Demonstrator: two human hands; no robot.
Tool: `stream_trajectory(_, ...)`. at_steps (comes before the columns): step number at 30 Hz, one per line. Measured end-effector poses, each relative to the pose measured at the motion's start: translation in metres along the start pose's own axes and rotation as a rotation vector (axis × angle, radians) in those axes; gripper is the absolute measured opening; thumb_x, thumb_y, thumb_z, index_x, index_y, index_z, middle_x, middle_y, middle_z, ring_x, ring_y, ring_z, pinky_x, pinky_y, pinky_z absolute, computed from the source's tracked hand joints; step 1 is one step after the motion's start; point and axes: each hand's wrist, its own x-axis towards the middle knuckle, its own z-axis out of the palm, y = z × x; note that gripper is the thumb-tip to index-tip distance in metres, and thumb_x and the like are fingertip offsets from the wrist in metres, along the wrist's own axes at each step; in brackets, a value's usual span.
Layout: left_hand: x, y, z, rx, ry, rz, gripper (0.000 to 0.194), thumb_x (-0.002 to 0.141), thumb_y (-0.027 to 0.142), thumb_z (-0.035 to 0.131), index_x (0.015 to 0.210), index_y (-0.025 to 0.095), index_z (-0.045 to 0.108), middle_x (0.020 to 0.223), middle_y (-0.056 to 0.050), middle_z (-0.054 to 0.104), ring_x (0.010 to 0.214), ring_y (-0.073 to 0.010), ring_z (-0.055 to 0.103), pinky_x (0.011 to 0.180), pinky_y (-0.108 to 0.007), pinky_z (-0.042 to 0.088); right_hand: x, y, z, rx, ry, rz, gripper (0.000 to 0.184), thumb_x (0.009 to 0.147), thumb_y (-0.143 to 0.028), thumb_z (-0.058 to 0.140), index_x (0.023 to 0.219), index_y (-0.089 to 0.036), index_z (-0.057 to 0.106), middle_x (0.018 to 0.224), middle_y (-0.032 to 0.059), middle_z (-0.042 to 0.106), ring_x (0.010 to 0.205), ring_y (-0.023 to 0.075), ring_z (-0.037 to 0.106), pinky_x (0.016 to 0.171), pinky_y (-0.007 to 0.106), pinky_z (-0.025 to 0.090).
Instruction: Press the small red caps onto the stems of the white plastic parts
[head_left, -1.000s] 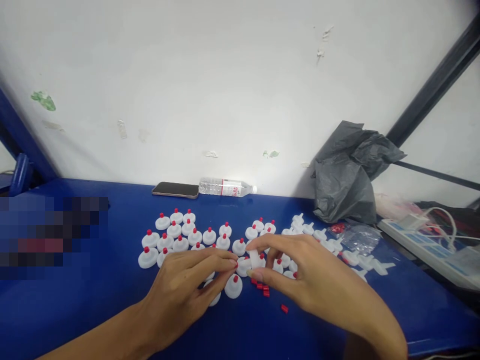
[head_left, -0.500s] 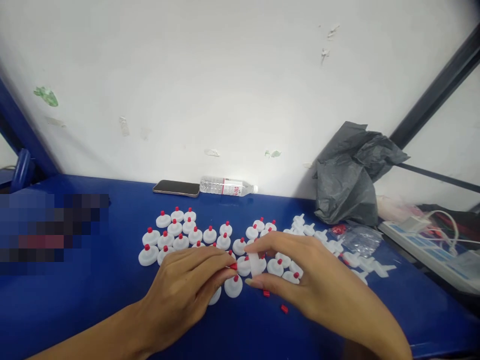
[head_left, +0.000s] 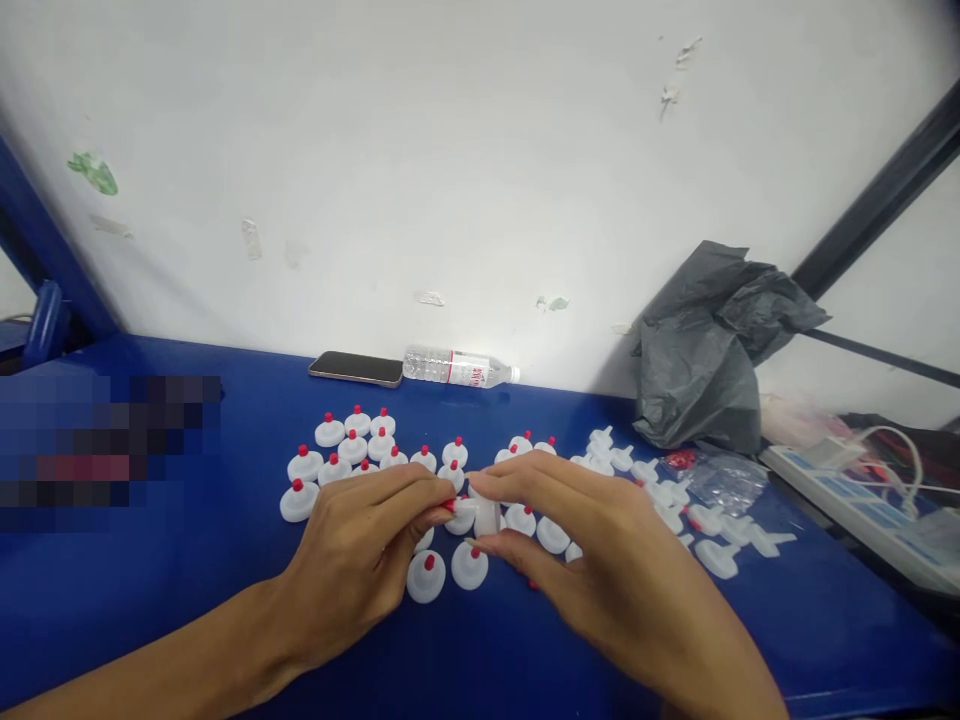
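Observation:
My right hand [head_left: 592, 540] grips a white plastic nozzle cap [head_left: 487, 517] by its rim, between thumb and fingers, with its spout pointing left. My left hand [head_left: 360, 550] is closed in a pinch on a small red tip cap [head_left: 448, 505], which meets the end of that spout; how far it sits on is unclear. Around and behind both hands stand several white caps with red tips [head_left: 426, 578], some partly hidden by the hands. Loose white nozzle caps [head_left: 716, 558] without tips lie in a heap to the right. Under my right hand, a loose red tip [head_left: 533, 584] barely shows.
Along the wall lie a phone [head_left: 356, 368] and a clear water bottle [head_left: 461, 367]. A grey plastic bag [head_left: 697, 360] stands at the back right, near a clear bag [head_left: 724, 480] and a power strip [head_left: 855, 510]. The blue table [head_left: 225, 420] carries everything.
My right hand has moved left with the white nozzle cap, bringing its spout to the red tip cap in my left hand. The left hand has shifted slightly left and up.

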Motion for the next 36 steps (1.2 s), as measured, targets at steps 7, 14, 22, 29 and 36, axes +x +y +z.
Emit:
stream_trajectory(7,-0.002,-0.003,0.001,-0.026,-0.043,-0.052,0.017,0.1,0.011,0.052,0.11,0.017,0.064,0.087,-0.002,0.067,0.069,-0.0114,0.06,0.062,-0.022,0.046,0.002,-0.003,0.007,-0.06,-0.01,-0.003,0.029,0.096,-0.013,0.064,0.121,-0.028,0.059,0.12,-0.0018,0.069,0.101,0.0171,0.069,0.094,0.032,0.054)
stream_trajectory(14,-0.003,0.004,0.002,-0.047,-0.071,0.026,0.005,0.097,0.015,0.057,0.095,0.018,0.06,0.083,-0.001,0.064,0.071,-0.0138,0.058,0.065,-0.027,0.045,0.009,-0.005,0.007,-0.05,-0.087,0.043,0.019,0.098,-0.011,0.057,0.108,-0.026,0.063,0.111,-0.0012,0.07,0.099,0.0177,0.068,0.091,0.032,0.053)
stream_trajectory(22,0.001,0.008,-0.002,0.005,-0.133,0.059,0.014,0.09,0.012,0.055,0.099,0.017,0.064,0.095,-0.008,0.063,0.088,-0.0211,0.057,0.081,-0.038,0.048,-0.011,0.04,-0.034,-0.144,0.114,0.186,0.011,0.091,-0.038,0.072,0.086,-0.029,0.071,0.12,-0.0024,0.07,0.107,0.0201,0.067,0.094,0.033,0.05)
stream_trajectory(29,-0.001,0.026,0.004,0.064,-0.337,0.081,0.024,0.088,0.018,0.061,0.111,0.02,0.065,0.126,-0.013,0.056,0.125,-0.0312,0.049,0.103,-0.048,0.049,-0.023,0.071,-0.052,-0.166,0.142,0.359,0.026,0.095,-0.046,0.062,0.089,-0.026,0.077,0.096,0.0038,0.072,0.082,0.0199,0.068,0.074,0.033,0.052)
stream_trajectory(36,-0.007,0.023,0.011,0.155,-0.477,0.083,0.035,0.09,0.025,0.062,0.126,0.023,0.063,0.146,-0.015,0.046,0.14,-0.0376,0.039,0.109,-0.059,0.046,-0.047,0.106,-0.065,-0.08,-0.085,0.624,0.035,0.088,-0.056,0.063,0.082,-0.024,0.078,0.086,0.0031,0.076,0.076,0.022,0.067,0.068,0.033,0.049)
